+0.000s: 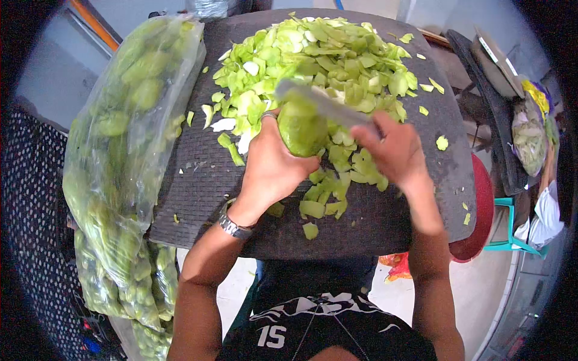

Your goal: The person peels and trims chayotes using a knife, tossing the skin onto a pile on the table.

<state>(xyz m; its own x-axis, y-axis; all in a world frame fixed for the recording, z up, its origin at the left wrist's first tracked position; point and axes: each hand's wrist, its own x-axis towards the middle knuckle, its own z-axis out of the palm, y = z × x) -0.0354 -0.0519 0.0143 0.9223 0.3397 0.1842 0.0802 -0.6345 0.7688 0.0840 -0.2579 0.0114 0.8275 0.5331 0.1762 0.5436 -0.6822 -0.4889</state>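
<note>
My left hand (278,156), with a ring and a metal wristwatch, is wrapped around a green chayote (304,129) and holds it above the table. My right hand (394,147) grips a knife (334,108) by its handle. The blade, smeared by motion, reaches across the top of the chayote and points to the left. Behind and below both hands spreads a big heap of pale green slices (337,57), some with whitish faces. A few pieces lie scattered near the right edge and below the hands.
A long clear plastic bag (126,132) full of green produce leans along the table's left side, with more bagged produce (129,289) beneath. The dark textured table (385,228) has rounded edges. At right are a red basin (478,222), a teal stool (506,240) and bagged goods (530,141).
</note>
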